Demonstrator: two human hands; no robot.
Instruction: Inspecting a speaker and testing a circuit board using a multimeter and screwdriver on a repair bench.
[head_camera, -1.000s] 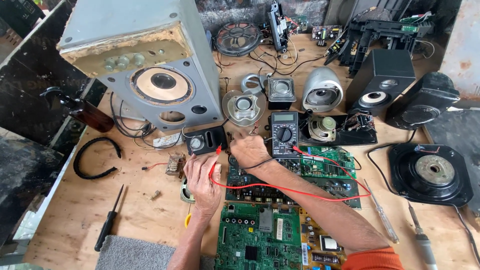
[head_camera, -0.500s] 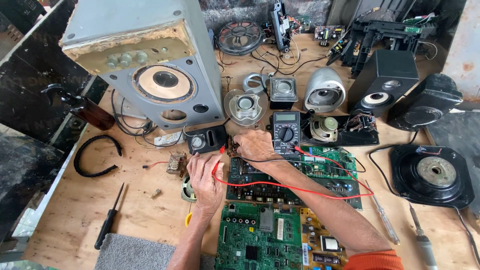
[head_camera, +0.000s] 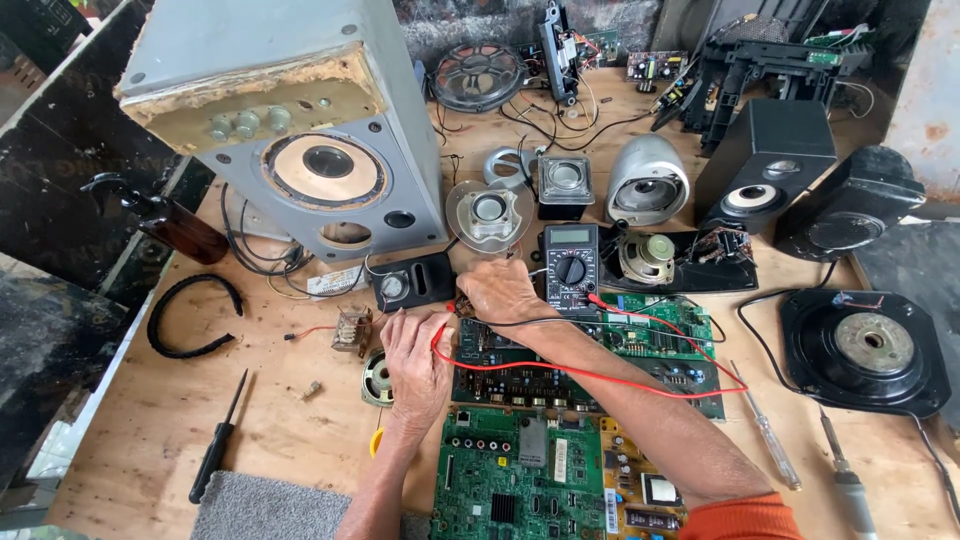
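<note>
My left hand (head_camera: 415, 358) rests on the wooden bench (head_camera: 130, 420) with its fingers closed around the red test lead (head_camera: 600, 373), just left of a dark circuit board (head_camera: 560, 365). My right hand (head_camera: 503, 292) reaches over that board's top left corner, fingers curled on a black test probe whose tip is hidden. Both leads run toward a black multimeter (head_camera: 571, 268) lying just right of my right hand. A small black speaker module (head_camera: 413, 281) sits just above my left hand.
A big grey speaker cabinet (head_camera: 300, 140) stands at back left. Loose speaker drivers (head_camera: 488, 213), small speakers (head_camera: 765, 170) and green circuit boards (head_camera: 520, 480) crowd the bench. Screwdrivers (head_camera: 218, 440) lie left and right, a soldering iron (head_camera: 845, 475) far right, a brown bottle (head_camera: 175, 225) at left.
The view has shifted slightly. Both hands stay near the board's top left corner, with my right hand edged a little up and left.
</note>
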